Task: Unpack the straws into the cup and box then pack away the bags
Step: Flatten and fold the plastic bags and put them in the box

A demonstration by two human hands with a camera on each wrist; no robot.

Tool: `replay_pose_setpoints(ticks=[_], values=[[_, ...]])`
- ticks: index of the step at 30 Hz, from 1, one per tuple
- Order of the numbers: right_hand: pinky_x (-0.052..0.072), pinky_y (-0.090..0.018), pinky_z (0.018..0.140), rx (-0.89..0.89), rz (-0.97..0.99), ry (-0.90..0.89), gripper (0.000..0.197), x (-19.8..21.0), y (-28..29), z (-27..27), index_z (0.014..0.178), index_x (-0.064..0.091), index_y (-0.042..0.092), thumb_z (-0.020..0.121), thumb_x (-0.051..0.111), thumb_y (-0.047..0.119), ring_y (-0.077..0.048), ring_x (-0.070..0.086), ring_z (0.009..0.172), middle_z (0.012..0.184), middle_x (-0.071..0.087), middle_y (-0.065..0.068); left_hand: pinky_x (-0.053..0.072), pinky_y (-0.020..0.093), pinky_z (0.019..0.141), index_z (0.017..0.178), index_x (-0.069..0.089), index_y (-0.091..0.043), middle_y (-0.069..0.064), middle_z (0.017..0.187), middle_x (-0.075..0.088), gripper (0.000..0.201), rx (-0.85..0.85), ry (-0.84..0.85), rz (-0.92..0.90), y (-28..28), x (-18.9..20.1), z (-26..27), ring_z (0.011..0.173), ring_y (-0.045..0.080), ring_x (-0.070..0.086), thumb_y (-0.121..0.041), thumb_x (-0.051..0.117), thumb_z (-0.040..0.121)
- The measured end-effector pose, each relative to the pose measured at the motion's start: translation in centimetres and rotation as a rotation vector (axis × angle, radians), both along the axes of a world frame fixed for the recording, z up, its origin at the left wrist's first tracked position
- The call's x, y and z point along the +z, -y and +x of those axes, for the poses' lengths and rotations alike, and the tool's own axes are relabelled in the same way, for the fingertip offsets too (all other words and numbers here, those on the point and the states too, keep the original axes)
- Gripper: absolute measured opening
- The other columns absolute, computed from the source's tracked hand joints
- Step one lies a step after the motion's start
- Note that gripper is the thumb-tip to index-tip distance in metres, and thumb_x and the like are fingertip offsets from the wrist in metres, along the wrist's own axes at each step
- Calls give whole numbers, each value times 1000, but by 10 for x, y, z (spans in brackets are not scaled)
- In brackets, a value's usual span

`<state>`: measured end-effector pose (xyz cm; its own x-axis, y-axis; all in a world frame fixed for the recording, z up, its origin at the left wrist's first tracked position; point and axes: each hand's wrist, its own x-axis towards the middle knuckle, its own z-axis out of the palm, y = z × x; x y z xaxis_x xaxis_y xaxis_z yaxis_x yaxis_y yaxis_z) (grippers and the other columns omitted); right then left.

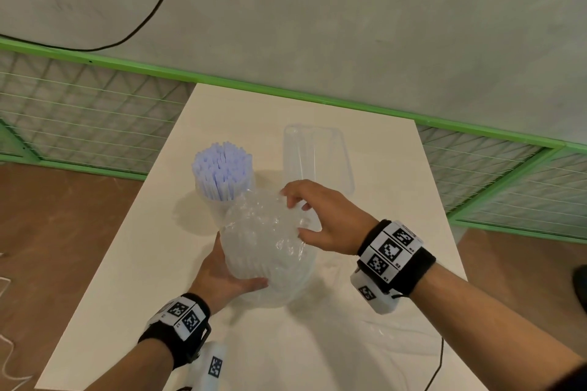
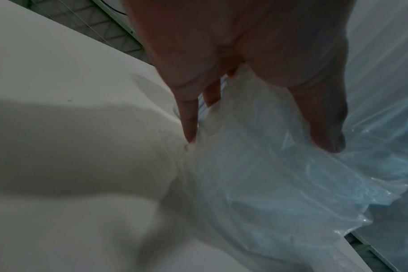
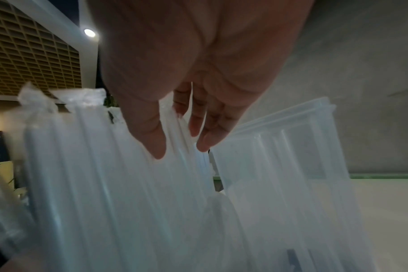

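A clear plastic bag of white straws [image 1: 263, 247] stands upright at the middle of the white table [image 1: 143, 247]. My left hand [image 1: 241, 270] grips its lower left side, thumb in front; in the left wrist view the left hand [image 2: 256, 138] has the bag's film [image 2: 268, 184] between thumb and fingers. My right hand [image 1: 297, 216] curls over the bag's top. In the right wrist view the right hand [image 3: 179, 147] has several straws [image 3: 128, 184] between thumb and fingers. A cup [image 1: 216, 216] packed with straws [image 1: 222, 168] stands behind on the left. An empty clear box [image 1: 317, 155] [image 3: 291, 156] stands behind on the right.
An emptied clear bag [image 1: 387, 333] lies flat on the table near my right forearm. A thin black cable [image 1: 441, 355] hangs off the near right edge. Green-framed wire mesh panels [image 1: 95, 111] run behind the table, with brown floor on both sides.
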<state>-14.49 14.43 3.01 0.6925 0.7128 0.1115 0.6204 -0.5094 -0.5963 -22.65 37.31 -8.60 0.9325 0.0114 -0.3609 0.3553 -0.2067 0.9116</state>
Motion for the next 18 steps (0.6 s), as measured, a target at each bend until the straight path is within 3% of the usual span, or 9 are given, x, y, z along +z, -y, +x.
replay_pose_setpoints(ticks=[2,4,8,10,12,15,18], values=[[44,-21,92,-19,14,-17,31,-1,-2,-1,111,51,11,84,66,8,-1,48,107,125,55,-3,50,39,101,135,46,-25,-9,118,66,132,-2,1,-6,0,-1,0,113,14,61,-57,95,17],[45,-26,92,-33,17,-17,32,-3,-4,-1,112,51,12,83,63,7,-11,53,104,119,56,0,49,34,98,135,46,-25,-10,117,66,133,-5,4,-12,1,0,0,112,12,61,-59,94,16],[36,-10,89,-46,35,-2,37,-7,-7,-1,118,52,11,83,62,4,-2,47,98,114,52,5,50,31,94,132,48,-25,-9,113,68,128,3,-8,-30,1,1,0,110,10,62,-53,96,16],[34,-8,87,-61,49,6,34,-10,-8,-3,116,52,11,84,62,5,1,45,96,111,49,7,52,32,93,131,50,-24,-8,111,69,125,7,-15,-30,1,1,0,107,10,64,-50,98,18],[37,-10,87,-85,65,3,30,-13,-7,-5,115,51,12,86,61,8,-4,48,97,110,50,8,53,33,93,130,51,-23,-8,110,70,123,9,-22,-24,1,1,0,106,9,64,-47,98,19],[43,-23,88,-137,55,-14,27,-17,-6,-7,116,49,15,91,58,15,-13,53,102,115,56,6,53,40,96,129,52,-24,-8,111,70,128,28,-36,-51,1,-1,0,107,13,65,-52,97,12],[43,-26,85,-194,46,29,26,-22,-8,-10,118,49,16,93,57,17,-17,53,98,108,58,7,53,41,96,127,52,-24,-8,111,70,129,37,-42,-50,1,-1,1,107,14,65,-54,96,10]])
